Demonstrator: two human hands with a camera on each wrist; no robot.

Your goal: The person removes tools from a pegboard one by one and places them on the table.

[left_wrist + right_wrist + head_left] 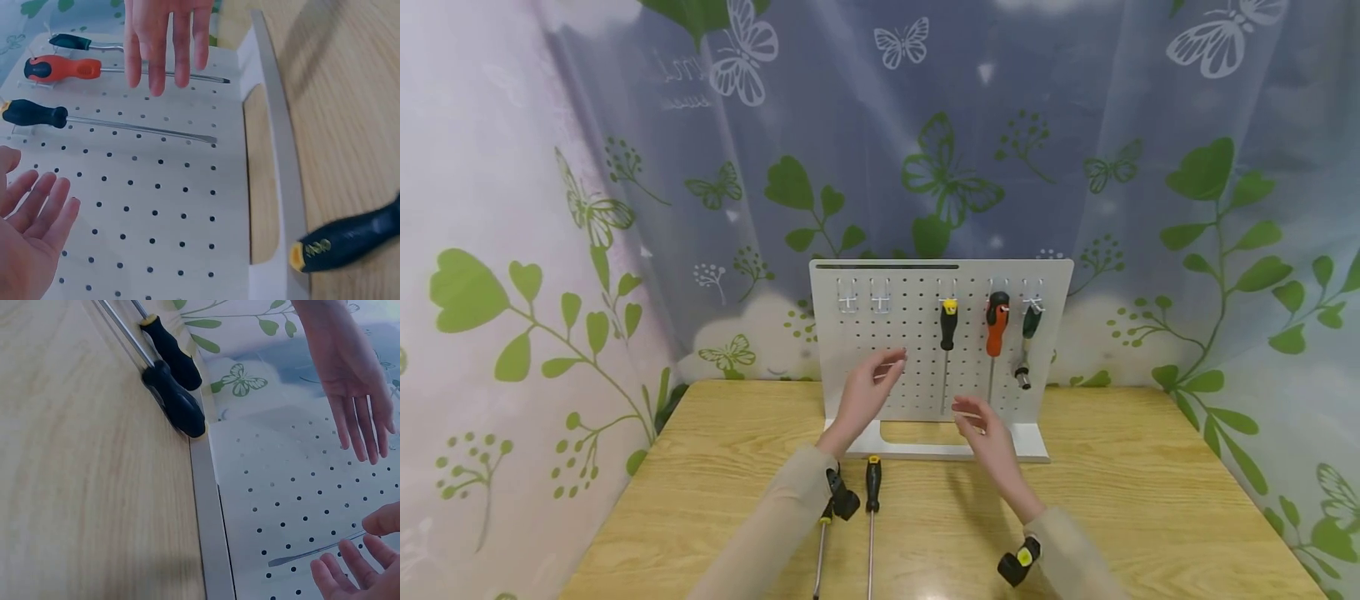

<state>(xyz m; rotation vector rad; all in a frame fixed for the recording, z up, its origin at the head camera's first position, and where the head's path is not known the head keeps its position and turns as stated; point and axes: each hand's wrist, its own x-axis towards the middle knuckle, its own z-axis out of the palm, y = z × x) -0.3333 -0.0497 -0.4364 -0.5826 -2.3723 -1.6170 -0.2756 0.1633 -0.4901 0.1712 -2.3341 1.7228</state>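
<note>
My left hand (867, 392), fingers spread and relaxed, is in front of the left half of a white pegboard (917, 387) and holds nothing. Lower and to the right, my right hand (988, 433) also holds nothing, its fingers loosely bent near the tip of a hanging black-and-yellow screwdriver (948, 329). An orange-and-black screwdriver (996, 333) and a green-handled tool (1032, 323) with a metal end hang farther right. On the table, a black-handled screwdriver (872, 485) lies with its handle end at the board's base, beside a second screwdriver (825, 520) partly hidden by the left wrist.
Two wire hooks, the left one (847, 298) and the one beside it (880, 298), sit at the board's upper left. The board's base (1030, 443) stands on a wooden table (1120, 467). Behind hangs a patterned curtain (880, 125).
</note>
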